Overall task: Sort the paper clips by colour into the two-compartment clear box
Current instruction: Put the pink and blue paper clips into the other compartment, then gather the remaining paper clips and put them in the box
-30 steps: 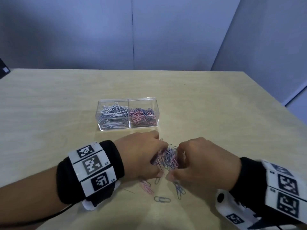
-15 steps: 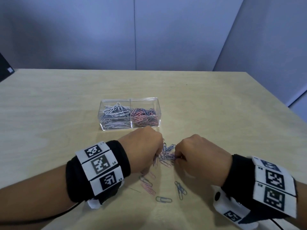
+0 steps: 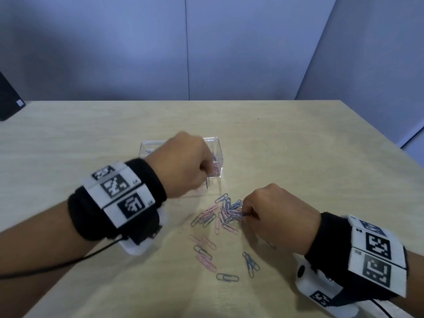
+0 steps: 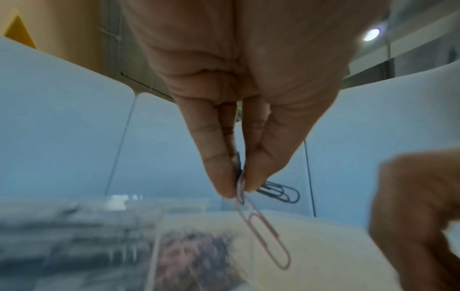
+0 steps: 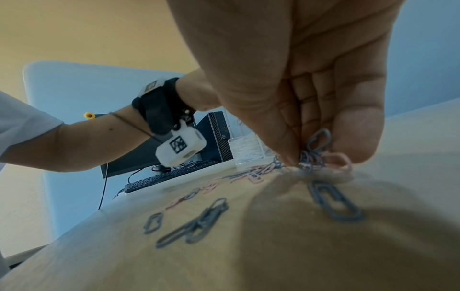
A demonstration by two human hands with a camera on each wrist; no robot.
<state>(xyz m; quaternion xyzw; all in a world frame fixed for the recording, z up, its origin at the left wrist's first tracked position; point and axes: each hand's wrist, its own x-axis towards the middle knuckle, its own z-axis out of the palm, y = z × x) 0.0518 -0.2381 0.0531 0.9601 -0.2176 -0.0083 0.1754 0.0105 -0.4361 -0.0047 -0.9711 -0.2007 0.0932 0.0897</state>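
My left hand [image 3: 207, 179] hovers over the front of the clear box [image 3: 218, 143], hiding most of it. In the left wrist view, thumb and forefinger [image 4: 239, 189] pinch a pink paper clip [image 4: 266, 234] that hangs down, with blue clips [image 4: 281, 192] behind it. Below it the box's pink compartment [image 4: 194, 256] is blurred. My right hand [image 3: 247, 213] is down at the mixed pile of pink and blue clips [image 3: 223, 214]. Its fingertips [image 5: 308, 157] pinch a small bunch of clips from the pile.
Loose clips lie nearer me: pink ones [image 3: 206, 260], a blue pair [image 3: 251, 263] and a single blue one [image 3: 227, 277]. A black object [image 3: 6, 99] stands at the table's far left. A keyboard [image 5: 174, 173] and a computer [image 5: 220, 135] show beyond the table.
My left hand has lifted off the pile and moved forward over the box with clips pinched in it. My right hand has stayed at the pile.
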